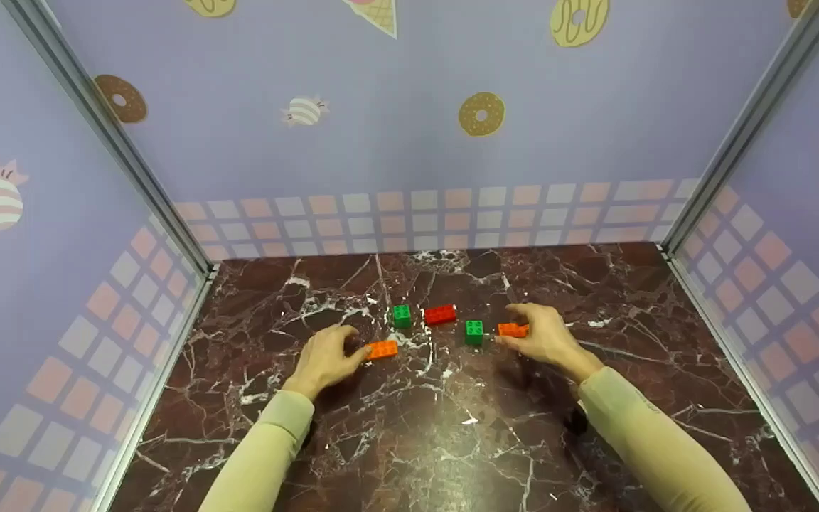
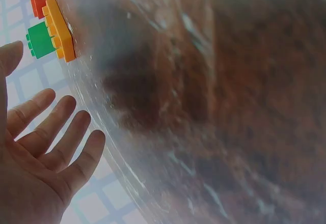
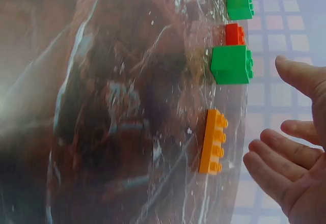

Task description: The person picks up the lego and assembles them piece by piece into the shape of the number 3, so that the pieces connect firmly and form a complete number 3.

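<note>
released, our left hand (image 1: 323, 359) and right hand (image 1: 547, 336) flank the red brick (image 1: 440, 315); left of it we see one green brick (image 1: 402, 316), one orange brick (image 1: 383, 349); right of it, another green one (image 1: 474, 332), another orange one (image 1: 512, 330).

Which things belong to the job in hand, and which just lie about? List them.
Seemingly in the job:
left orange brick, by the left hand
right orange brick, by the right hand

Seemingly just lying about, untouched:
left green brick
red brick
right green brick
</note>
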The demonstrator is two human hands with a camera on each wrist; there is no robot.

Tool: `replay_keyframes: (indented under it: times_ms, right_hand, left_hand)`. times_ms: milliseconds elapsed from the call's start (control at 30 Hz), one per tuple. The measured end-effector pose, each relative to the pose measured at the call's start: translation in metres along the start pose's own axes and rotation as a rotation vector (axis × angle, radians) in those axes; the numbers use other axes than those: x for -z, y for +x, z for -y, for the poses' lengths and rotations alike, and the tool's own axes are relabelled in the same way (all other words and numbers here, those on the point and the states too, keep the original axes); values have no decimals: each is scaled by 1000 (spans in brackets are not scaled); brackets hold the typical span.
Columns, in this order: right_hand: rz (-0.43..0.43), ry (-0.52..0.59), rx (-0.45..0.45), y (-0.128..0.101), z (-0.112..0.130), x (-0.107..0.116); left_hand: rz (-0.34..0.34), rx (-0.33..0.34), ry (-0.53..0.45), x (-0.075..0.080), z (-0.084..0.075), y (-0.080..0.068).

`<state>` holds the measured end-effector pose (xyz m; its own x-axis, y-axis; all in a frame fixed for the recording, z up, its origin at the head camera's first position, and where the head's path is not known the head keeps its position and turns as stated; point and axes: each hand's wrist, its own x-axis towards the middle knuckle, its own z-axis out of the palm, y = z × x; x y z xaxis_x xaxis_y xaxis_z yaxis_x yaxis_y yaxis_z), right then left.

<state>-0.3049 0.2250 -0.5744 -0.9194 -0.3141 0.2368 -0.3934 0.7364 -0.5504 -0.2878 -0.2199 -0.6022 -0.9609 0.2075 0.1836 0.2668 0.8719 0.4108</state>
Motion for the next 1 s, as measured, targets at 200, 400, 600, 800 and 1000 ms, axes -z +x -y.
replay_keyframes:
  times_ms: [200, 400, 600, 800, 1000]
  right_hand:
    - [23, 143, -39, 6, 4, -10]
    - [41, 181, -72, 14, 8, -22]
    - [48, 173, -75, 22, 13, -33]
    - [56, 170, -90, 27, 18, -39]
    - [86, 188, -116, 32, 22, -43]
  left_hand:
    - [15, 11, -47, -4, -1, 1]
    - [19, -3, -92, -10, -3, 1]
    - [25, -16, -131, -15, -5, 2]
    - [9, -48, -161, -19, -8, 5]
    - [1, -67, -163, -21, -11, 7]
